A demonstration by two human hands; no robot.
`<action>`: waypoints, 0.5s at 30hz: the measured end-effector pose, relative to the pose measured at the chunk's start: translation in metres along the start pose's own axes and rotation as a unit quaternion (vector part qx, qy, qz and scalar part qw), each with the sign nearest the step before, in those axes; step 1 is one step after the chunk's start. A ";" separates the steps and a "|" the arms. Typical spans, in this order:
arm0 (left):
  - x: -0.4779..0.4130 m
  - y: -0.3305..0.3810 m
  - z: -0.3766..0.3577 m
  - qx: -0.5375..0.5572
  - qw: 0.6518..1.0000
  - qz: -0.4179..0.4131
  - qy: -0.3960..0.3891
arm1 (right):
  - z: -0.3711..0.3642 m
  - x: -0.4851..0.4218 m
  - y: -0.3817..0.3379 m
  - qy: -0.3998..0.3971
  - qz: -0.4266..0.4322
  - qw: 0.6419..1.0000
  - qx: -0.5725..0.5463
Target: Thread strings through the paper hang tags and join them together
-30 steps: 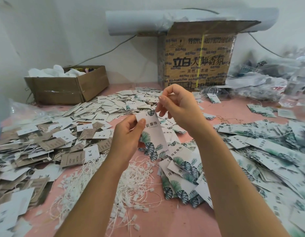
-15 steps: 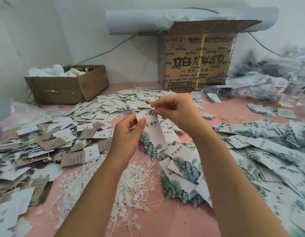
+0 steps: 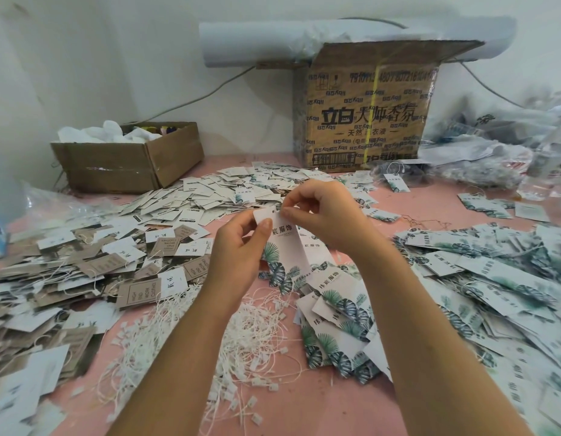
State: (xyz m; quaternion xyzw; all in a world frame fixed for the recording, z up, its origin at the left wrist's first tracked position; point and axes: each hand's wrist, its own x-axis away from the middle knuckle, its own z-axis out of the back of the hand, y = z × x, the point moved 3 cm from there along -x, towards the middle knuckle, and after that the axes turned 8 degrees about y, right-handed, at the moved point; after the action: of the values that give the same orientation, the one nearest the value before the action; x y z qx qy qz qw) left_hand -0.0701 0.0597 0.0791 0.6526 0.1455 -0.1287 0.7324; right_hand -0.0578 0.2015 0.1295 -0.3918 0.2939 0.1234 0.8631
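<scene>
At the far left, a heap of brown and white tags (image 3: 84,265) is lying on the pink table (image 3: 336,410), and behind it a small cardboard box (image 3: 128,162) is sitting against the wall. Nearer to me, a tangle of white strings (image 3: 241,338) is lying under my left forearm.

My left hand (image 3: 238,256) is gripping the hang tag (image 3: 284,247) above the table. The thumb is pressing flat on the printed face near the top, and the other fingers are curling round behind it, so the tag is standing nearly upright, tilted a little, with its leaf print hanging downward.

My right hand (image 3: 326,215) is meeting it at the tag's top edge, just beside the small punched hole. The thumb and forefinger are pinching closed there, and the remaining fingers are curling loosely above. Whether a string is lying between those fingertips I cannot tell.

Below and just right of the held tag, a loose pile of leaf-print tags (image 3: 336,313) is lying on the table. Behind my right hand, a large printed carton (image 3: 367,114) is standing against the wall. A wider spread of leafy tags (image 3: 499,278) is covering the table's right side.
</scene>
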 end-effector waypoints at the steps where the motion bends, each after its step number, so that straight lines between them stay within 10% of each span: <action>1: 0.000 0.001 0.000 -0.001 1.000 -0.004 0.001 | -0.001 0.000 0.000 -0.004 0.003 1.000 0.009; 15: 0.003 0.007 -0.003 -0.019 0.999 -0.045 -0.020 | -0.004 -0.002 0.000 0.001 0.002 1.000 0.029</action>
State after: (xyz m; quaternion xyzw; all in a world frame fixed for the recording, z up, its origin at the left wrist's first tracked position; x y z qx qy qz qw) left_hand -0.0644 0.0637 0.0840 0.6283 0.1621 -0.1719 0.7412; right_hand -0.0606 0.1982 0.1285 -0.3660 0.2996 0.1164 0.8733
